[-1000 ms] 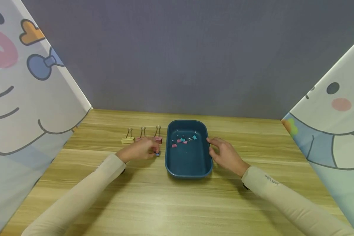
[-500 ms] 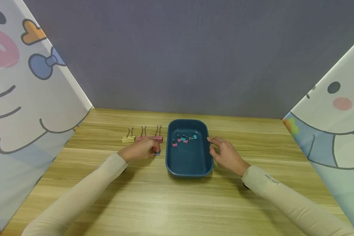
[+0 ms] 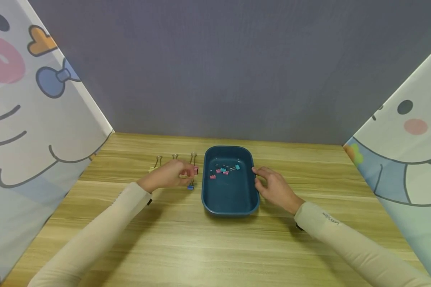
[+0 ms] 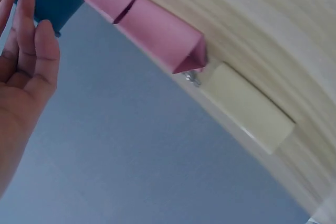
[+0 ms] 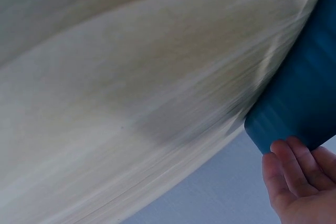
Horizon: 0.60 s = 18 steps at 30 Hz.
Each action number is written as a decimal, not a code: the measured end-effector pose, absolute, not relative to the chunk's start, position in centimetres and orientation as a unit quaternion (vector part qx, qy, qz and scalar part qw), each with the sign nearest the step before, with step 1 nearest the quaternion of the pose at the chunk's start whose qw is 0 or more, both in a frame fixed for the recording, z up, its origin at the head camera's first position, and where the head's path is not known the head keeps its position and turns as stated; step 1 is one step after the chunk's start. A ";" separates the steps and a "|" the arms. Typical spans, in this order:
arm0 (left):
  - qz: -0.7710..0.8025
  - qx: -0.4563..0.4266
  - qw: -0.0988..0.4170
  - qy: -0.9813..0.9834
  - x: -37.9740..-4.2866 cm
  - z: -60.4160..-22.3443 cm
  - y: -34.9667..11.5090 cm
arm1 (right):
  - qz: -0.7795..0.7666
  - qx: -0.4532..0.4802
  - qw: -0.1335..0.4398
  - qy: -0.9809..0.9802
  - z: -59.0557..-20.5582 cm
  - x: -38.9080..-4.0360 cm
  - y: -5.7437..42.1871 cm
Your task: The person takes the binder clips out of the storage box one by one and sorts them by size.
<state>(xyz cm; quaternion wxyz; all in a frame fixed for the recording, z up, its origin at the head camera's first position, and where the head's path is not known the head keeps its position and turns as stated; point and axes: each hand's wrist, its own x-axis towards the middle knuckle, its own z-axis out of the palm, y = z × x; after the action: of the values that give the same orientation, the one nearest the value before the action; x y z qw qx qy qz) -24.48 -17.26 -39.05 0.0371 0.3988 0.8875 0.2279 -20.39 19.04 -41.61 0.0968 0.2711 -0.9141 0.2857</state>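
Note:
My left hand (image 3: 169,174) is just above and left of a small blue binder clip (image 3: 190,186) on the table. Its fingers are loosely bent, with nothing seen between them. Behind this hand, a pink binder clip (image 3: 196,170) and a yellow binder clip (image 3: 152,169) are partly covered. The left wrist view shows two pink binder clips (image 4: 163,32) side by side and the yellow binder clip (image 4: 249,106). My right hand (image 3: 274,188) touches the right side of a dark blue tray (image 3: 231,213), its fingertips against the outer wall.
Inside the tray lie several small pink and teal binder clips, including a teal clip (image 3: 237,167). A grey wall (image 3: 230,79) closes off the back of the wooden table (image 3: 208,251). Cartoon-printed panels (image 3: 409,131) flank both sides.
My left hand has come off the small blue binder clip, rising slightly and moving left, so the clip now shows with its handles up. The right hand stays at the tray.

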 end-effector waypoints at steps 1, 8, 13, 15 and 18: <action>0.232 0.401 0.028 0.886 -24.5 -38.9 -17.1 | 0.285 0.271 0.098 -0.914 -41.6 -20.4 19.0; 0.242 0.424 -0.051 0.871 -24.5 -38.1 -15.9 | 0.286 0.268 0.095 -0.915 -41.5 -20.3 19.0; 0.248 0.421 -0.052 0.871 -24.4 -37.6 -15.0 | 0.286 0.266 0.094 -0.916 -41.5 -20.3 18.9; 0.247 0.420 -0.047 0.872 -24.4 -37.5 -14.7 | 0.286 0.265 0.093 -0.916 -41.5 -20.2 18.9; 0.237 0.419 -0.048 0.875 -24.4 -37.4 -14.2 | 0.286 0.263 0.090 -0.917 -41.4 -20.2 18.9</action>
<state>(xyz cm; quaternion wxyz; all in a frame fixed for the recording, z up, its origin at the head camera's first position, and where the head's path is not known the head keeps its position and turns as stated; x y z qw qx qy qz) -24.42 -14.19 -37.40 -0.0480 0.4186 0.8754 0.2371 -20.20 18.94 -41.44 0.0905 0.2628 -0.9170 0.2861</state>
